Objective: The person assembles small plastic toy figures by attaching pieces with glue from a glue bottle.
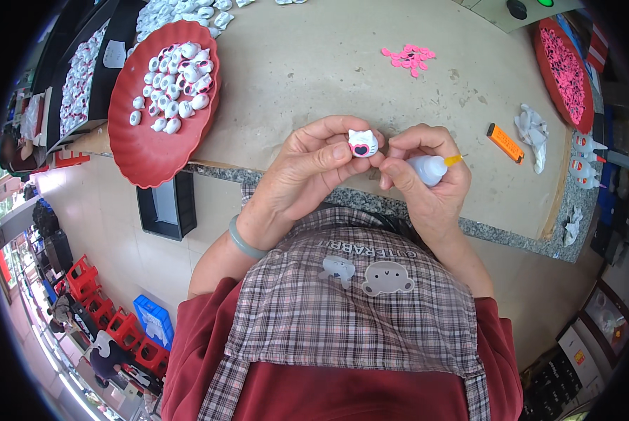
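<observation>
Left hand (293, 165): pinches white cat-head figurine (362, 143) above workbench (293, 77), near front edge | Right hand (427, 158): grips squeeze bottle (427, 170), yellow nozzle (454, 160) pointing away | Care: steady figurine, keep nozzle off face

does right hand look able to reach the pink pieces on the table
Likely yes: tabletop between the right hand and the pink pieces looks open, though that hand holds a white bottle.

Bright, even light; black fisheye rim bends straight edges.
</observation>
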`<state>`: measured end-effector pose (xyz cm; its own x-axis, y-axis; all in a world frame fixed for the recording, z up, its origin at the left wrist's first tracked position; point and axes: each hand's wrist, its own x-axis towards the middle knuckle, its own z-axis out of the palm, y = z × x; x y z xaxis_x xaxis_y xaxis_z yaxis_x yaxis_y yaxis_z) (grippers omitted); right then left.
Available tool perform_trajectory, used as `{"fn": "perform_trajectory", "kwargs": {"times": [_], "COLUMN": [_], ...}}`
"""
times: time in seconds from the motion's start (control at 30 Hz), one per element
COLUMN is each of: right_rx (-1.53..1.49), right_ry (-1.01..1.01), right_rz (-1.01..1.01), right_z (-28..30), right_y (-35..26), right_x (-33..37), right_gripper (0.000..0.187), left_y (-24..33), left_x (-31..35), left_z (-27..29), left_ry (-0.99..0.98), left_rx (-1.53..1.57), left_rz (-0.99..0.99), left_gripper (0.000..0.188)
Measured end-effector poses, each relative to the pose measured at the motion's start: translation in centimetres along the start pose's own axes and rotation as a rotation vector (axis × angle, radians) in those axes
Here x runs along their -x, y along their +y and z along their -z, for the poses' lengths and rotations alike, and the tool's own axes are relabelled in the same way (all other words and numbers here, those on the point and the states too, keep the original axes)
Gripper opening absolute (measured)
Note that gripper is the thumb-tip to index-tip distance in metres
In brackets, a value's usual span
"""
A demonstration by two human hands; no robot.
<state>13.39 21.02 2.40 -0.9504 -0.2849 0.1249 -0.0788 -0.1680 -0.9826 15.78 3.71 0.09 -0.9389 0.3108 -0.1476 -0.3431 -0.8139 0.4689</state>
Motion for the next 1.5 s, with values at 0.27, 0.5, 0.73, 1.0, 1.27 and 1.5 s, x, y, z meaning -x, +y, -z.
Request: {"fn": "perform_trajectory", "kwargs": {"times": [0.27, 0.5, 0.73, 1.0, 1.27, 1.5], "right_rx": [0.090, 0.015, 0.011, 0.004, 0.065, 0.088], "right_ry": [0.022, -0.007, 0.007, -0.087, -0.062, -0.106], "right_rz": [-0.061, -0.141, -0.219, -0.237, -0.262, -0.263], "right_z": [-0.1, -0.8, -1.0, 0.3, 1.7, 1.5], "right_y": [0.4, 0.4, 0.5, -0.3, -0.2, -0.8], "right_x": [-0.4, -0.8, -0.7, -1.6, -1.5, -1.2], "right_gripper": [0.016, 0.012, 0.012, 0.016, 0.011, 0.010], "left_y": [0.6, 1.8, 1.6, 11.6, 12.9, 10.3], "left_x": [0.0, 0.5, 0.4, 3.4, 1.0, -10.2], "left_z": [-1.4, -2.0, -1.2, -1.1, -1.0, 2.0], "left_ry": [0.087, 0.117, 0.128, 0.488, 0.532, 0.614], "left_rx": [-0.455, -0.903, -0.798, -1.601, -2.088, -2.030], "left_rz": [-0.211, -0.406, -0.354, -0.807, -0.770, -0.874], "left_gripper": [0.027, 0.021, 0.021, 0.021, 0.029, 0.029]}}
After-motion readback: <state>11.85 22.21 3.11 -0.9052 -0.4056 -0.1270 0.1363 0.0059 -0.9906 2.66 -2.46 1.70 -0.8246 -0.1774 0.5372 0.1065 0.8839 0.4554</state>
